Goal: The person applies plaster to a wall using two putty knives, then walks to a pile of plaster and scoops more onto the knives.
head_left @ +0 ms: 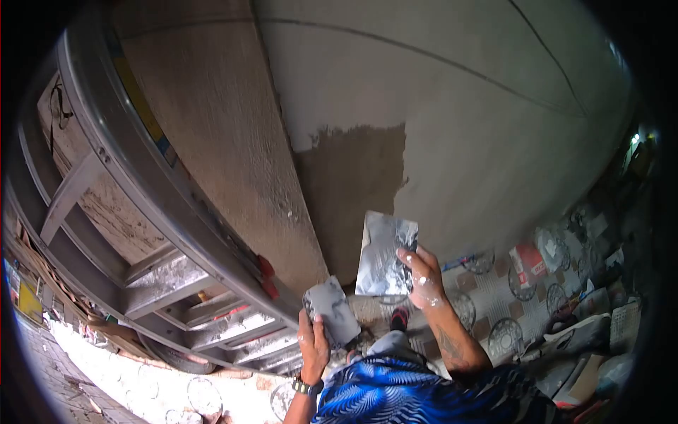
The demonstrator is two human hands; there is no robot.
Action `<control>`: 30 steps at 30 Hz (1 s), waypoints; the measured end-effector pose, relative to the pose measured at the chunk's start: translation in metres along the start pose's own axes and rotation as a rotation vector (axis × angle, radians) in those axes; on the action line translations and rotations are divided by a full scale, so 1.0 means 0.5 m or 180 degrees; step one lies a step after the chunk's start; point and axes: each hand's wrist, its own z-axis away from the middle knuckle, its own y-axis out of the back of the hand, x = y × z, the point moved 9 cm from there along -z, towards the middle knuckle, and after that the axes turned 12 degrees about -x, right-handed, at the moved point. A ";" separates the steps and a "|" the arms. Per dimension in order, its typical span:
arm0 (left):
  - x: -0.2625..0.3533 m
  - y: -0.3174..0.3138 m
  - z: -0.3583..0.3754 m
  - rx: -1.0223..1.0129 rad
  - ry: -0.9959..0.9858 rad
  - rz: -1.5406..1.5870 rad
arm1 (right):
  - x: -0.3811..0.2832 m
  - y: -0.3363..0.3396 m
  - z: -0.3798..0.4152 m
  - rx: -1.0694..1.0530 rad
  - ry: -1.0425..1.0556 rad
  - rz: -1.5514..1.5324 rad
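Fisheye blurs edges. Right hand point(422, 277) raised, gripping trowel point(385, 254) near wall point(459, 127); left hand point(312, 344) grips putty-loaded board point(332, 309).

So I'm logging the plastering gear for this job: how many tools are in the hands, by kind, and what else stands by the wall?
Wide flat steel trowel blades, in the right hand: 1
Small grey putty-loaded hand boards, in the left hand: 1
Grey metal ladders leaning at the wall: 1
Total: 3
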 end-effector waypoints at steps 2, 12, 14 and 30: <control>-0.001 0.003 0.000 0.0046 -0.0110 0.0061 | -0.018 -0.013 -0.008 -0.0035 -0.0023 -0.0030; 0.003 0.013 0.000 0.0039 -0.0109 0.0240 | -0.211 -0.055 -0.266 -0.0547 0.0383 -0.0483; -0.029 0.018 0.015 0.0420 -0.0342 -0.0301 | -0.301 -0.092 -0.305 -0.0694 0.0711 -0.0267; 0.025 0.016 -0.087 0.0069 0.0089 -0.0170 | -0.888 -0.520 -0.275 0.0565 0.4049 0.5340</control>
